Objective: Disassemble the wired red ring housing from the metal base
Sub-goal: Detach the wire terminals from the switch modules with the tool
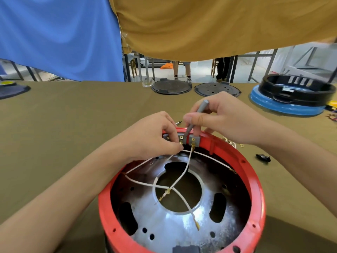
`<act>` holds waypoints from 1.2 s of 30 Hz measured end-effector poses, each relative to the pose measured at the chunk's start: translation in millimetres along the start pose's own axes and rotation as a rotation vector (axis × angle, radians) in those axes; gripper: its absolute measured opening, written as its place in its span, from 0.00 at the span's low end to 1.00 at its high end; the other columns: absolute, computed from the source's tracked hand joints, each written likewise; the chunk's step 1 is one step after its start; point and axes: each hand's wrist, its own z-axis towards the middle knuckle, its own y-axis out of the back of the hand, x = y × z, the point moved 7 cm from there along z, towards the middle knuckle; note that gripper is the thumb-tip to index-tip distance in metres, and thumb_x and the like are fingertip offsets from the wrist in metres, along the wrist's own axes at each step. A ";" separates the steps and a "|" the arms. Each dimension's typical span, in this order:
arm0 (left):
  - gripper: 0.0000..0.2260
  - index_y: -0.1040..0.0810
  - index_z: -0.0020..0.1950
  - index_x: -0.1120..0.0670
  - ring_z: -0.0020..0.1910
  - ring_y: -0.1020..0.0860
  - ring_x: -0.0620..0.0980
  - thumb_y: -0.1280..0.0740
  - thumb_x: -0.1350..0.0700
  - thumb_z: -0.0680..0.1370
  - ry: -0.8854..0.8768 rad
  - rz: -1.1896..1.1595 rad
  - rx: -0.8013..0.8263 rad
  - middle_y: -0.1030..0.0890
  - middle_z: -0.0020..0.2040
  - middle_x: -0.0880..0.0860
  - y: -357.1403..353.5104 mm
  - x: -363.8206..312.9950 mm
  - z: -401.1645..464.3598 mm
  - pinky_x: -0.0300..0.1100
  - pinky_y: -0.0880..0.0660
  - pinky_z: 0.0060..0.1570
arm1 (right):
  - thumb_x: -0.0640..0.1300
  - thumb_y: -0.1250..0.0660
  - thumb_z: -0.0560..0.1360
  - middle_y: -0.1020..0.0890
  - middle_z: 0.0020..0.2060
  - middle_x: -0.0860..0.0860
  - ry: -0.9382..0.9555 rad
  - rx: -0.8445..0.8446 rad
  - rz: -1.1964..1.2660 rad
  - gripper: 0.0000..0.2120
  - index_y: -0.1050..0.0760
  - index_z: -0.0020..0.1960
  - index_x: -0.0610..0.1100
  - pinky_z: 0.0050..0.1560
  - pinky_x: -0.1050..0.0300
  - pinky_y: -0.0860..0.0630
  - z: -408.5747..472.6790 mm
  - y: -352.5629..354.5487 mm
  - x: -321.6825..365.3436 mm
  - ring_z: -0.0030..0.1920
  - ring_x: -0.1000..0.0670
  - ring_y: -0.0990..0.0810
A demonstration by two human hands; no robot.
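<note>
The desk [73,110] is covered with an olive-brown cloth. Above its far edge hang a blue fabric [60,33] on the left and a mustard-yellow fabric [218,24] on the right. Under them a bright room shows, with a pale floor [200,70], metal frames [255,61] and wooden chairs [134,65].

Both forearms bare, entering from the lower corners and converging toward centre. Left hand [155,136]: palm down, wrist roughly level, fingers curled, thumb and fingertips pinched together at the far-side tips. Right hand [218,119]: higher, just beside the left, back of hand up, thumb and forefinger closed in a pen-like grip, thumbnail facing the camera, remaining fingers folded under. The two hands nearly touch at the fingertips.
</note>
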 end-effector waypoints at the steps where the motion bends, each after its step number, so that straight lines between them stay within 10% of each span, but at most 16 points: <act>1: 0.07 0.18 0.31 0.45 0.49 0.26 0.32 0.24 0.51 0.70 0.003 -0.005 -0.005 0.26 0.50 0.39 0.0 0.2 0.4 0.30 0.34 0.47 | 0.53 0.33 0.78 0.16 0.32 0.52 -0.021 0.004 0.013 0.12 0.17 0.42 0.47 0.41 0.44 0.20 1.5 -0.1 -1.4 0.34 0.43 0.19; 7: 0.09 0.19 0.31 0.43 0.50 0.26 0.33 0.25 0.52 0.70 0.001 -0.020 -0.016 0.26 0.49 0.40 1.7 -0.3 -0.2 0.28 0.35 0.47 | 0.54 0.34 0.79 0.16 0.31 0.51 -0.137 0.020 0.093 0.15 0.18 0.43 0.44 0.38 0.60 0.19 7.0 -1.5 -7.9 0.35 0.54 0.17; 13: 0.07 0.18 0.32 0.46 0.50 0.27 0.34 0.24 0.52 0.70 -0.002 -0.022 -0.016 0.26 0.50 0.40 1.9 -1.6 -0.9 0.31 0.33 0.49 | 0.54 0.35 0.80 0.16 0.32 0.51 -0.089 -0.028 0.061 0.15 0.18 0.42 0.45 0.48 0.40 0.20 3.4 -3.3 -4.3 0.40 0.41 0.17; 18: 0.07 0.16 0.33 0.46 0.51 0.29 0.28 0.24 0.49 0.70 -0.012 0.017 0.020 0.27 0.51 0.38 0.4 -2.5 -3.3 0.34 0.32 0.50 | 0.49 0.32 0.78 0.14 0.37 0.51 0.017 0.036 0.051 0.09 0.16 0.45 0.46 0.41 0.62 0.22 -12.4 -0.2 -3.6 0.38 0.52 0.16; 27: 0.08 0.16 0.33 0.47 0.50 0.28 0.31 0.24 0.48 0.71 -0.008 0.010 0.012 0.26 0.50 0.41 2.5 -3.8 -2.8 0.34 0.32 0.48 | 0.54 0.34 0.77 0.14 0.37 0.46 -0.063 -0.006 0.198 0.15 0.17 0.45 0.43 0.50 0.46 0.22 -11.5 -3.4 -12.7 0.43 0.39 0.17; 36: 0.06 0.16 0.34 0.46 0.51 0.28 0.31 0.24 0.48 0.71 0.003 0.012 -0.001 0.25 0.51 0.40 2.7 -2.2 -2.9 0.29 0.34 0.50 | 0.48 0.36 0.81 0.17 0.35 0.42 -0.079 -0.107 0.231 0.14 0.18 0.46 0.40 0.42 0.59 0.22 -13.7 -6.7 -12.3 0.39 0.46 0.17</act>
